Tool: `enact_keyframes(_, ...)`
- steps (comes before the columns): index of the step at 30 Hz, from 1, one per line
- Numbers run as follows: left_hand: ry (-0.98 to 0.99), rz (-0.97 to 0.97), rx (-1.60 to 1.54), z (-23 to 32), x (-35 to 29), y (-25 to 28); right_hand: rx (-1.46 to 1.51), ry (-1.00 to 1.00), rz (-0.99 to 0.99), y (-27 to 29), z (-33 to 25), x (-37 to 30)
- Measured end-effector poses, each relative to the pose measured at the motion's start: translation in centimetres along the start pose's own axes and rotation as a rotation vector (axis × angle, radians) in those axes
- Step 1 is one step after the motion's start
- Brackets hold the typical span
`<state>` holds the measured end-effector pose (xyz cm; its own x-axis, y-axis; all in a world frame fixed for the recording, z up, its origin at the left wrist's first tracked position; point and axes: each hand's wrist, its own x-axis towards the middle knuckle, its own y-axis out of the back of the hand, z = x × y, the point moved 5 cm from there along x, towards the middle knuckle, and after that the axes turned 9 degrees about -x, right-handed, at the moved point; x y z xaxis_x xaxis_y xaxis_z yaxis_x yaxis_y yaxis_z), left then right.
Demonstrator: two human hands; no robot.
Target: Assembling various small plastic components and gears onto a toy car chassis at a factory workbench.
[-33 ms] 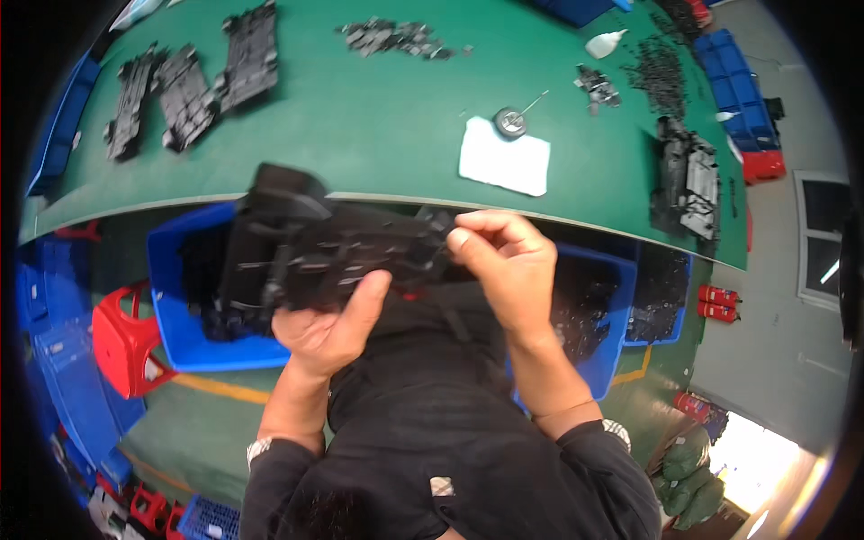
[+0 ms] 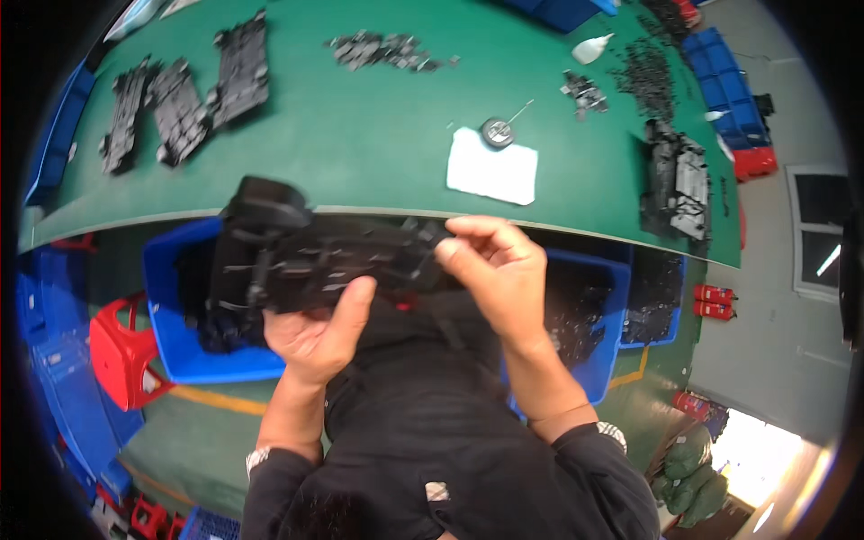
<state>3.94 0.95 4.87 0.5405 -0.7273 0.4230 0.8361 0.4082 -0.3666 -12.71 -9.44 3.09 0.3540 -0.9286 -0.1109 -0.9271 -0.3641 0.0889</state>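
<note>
Gripping the black moulded part (image 2: 310, 261) by the near edge of the green table (image 2: 378, 162), my left hand (image 2: 315, 340) bears it, thumb uppermost; my right hand (image 2: 504, 281) is at its right end, pinching or not, I can't tell. Steady support, light fingertips serve best!

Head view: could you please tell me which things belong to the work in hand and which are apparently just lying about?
Work in hand:
Black plastic part, in the left hand
Three dark frames at upper left, probably

Seemingly lying about:
White bottle
Red stool
Red fire extinguishers
</note>
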Motion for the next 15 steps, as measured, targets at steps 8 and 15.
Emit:
enact_keyframes(8,0.132,0.239,-0.032,-1.5,1.1,3.7,-0.325,0.16,0.369,10.3,-2.8,6.1)
enact_keyframes(15,0.166,0.24,-0.034,-2.4,1.5,3.6,-0.911,0.161,0.607,17.0,0.1,15.6)
